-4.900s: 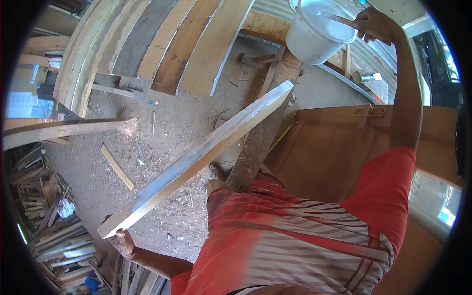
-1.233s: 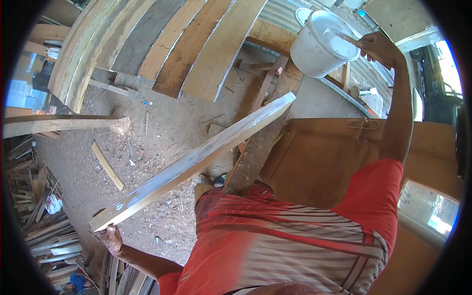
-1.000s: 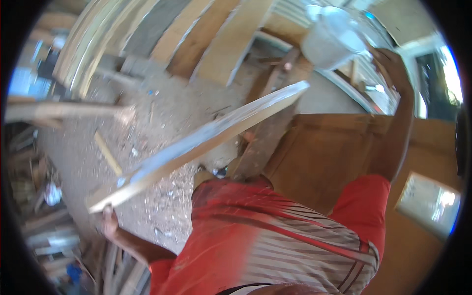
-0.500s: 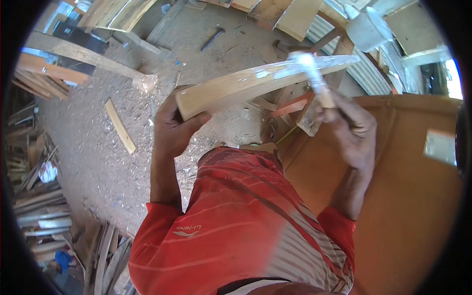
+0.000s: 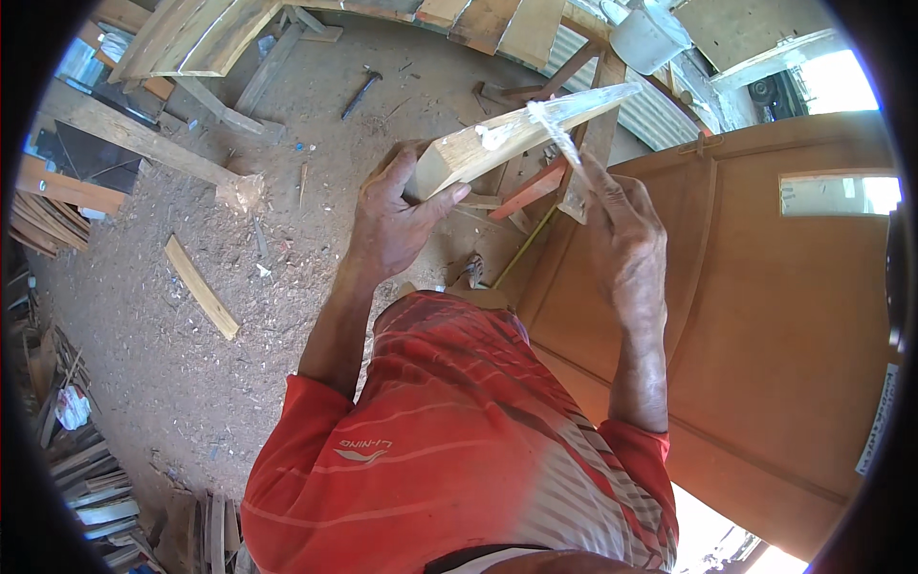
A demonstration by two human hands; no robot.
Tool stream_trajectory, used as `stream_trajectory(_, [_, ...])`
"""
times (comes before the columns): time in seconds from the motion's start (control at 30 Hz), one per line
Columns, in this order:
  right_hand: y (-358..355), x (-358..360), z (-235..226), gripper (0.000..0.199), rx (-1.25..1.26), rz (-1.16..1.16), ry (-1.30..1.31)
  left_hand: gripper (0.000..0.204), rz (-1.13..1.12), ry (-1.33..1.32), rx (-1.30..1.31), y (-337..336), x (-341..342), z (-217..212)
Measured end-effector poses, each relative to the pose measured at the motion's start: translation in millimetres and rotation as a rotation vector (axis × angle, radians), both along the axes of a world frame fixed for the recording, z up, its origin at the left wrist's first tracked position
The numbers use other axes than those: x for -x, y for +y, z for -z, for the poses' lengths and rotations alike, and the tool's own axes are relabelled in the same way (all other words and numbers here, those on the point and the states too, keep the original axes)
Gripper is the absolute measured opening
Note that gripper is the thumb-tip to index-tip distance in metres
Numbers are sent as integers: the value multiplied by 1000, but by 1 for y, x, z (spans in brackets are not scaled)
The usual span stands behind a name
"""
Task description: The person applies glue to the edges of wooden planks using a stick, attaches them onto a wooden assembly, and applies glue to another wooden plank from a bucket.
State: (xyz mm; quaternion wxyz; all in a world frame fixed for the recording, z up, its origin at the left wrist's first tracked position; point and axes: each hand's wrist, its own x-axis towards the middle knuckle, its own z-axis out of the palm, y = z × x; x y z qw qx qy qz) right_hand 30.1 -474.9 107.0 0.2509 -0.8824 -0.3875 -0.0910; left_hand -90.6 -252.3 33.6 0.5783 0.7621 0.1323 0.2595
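Note:
My left hand (image 5: 394,218) grips the thick left end of a pale wooden piece (image 5: 478,161), thumb on the near side. The piece is held in the air in front of me. It tapers toward its far right tip, and white, wet-looking coating covers much of its upper face. My right hand (image 5: 626,237) is closed on the handle of a paintbrush (image 5: 558,134). White-coated bristles rest against the upper face of the wood, a little beyond its middle.
A large brown wooden panel (image 5: 755,297) stands close on my right. Behind the wood are a corrugated sheet (image 5: 660,120) and a white bucket (image 5: 650,40). On the dirt floor lie a hammer (image 5: 361,94) and a loose wood strip (image 5: 201,287). Timber (image 5: 100,512) is stacked at lower left.
The wooden piece and both hands have shifted within the view, the left hand to the right and up. The brush has moved back along the wood toward its thick end.

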Motion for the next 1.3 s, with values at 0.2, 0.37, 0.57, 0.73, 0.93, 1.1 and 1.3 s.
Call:
stream_trajectory(0.2, [12, 48, -8, 52, -99, -182, 308, 41, 7, -21, 23, -3, -1, 7])
stream_trajectory(0.37, [7, 46, -9, 54, 4, -83, 112, 41, -2, -47, 9, -11, 4, 5])
stream_trajectory(0.57, [-2, 55, -5, 53, 6, -119, -52, 42, -7, -55, 32, -18, 5, 6])
stream_trajectory(0.73, [-3, 72, -13, 58, -14, -152, 14, 46, 18, -35, 46, -18, 4, 14])
stream_trajectory(0.93, [-5, 62, -11, 61, 51, -143, -87, 46, 13, -32, 76, -24, 5, 13])
stream_trajectory(1.1, [-5, 69, -16, 61, 14, -142, -68, 45, 16, -49, 57, -28, 5, 15])
stream_trajectory(1.3, [3, 69, -19, 55, 60, -46, -109, 47, 20, -71, -6, -28, 8, 15])
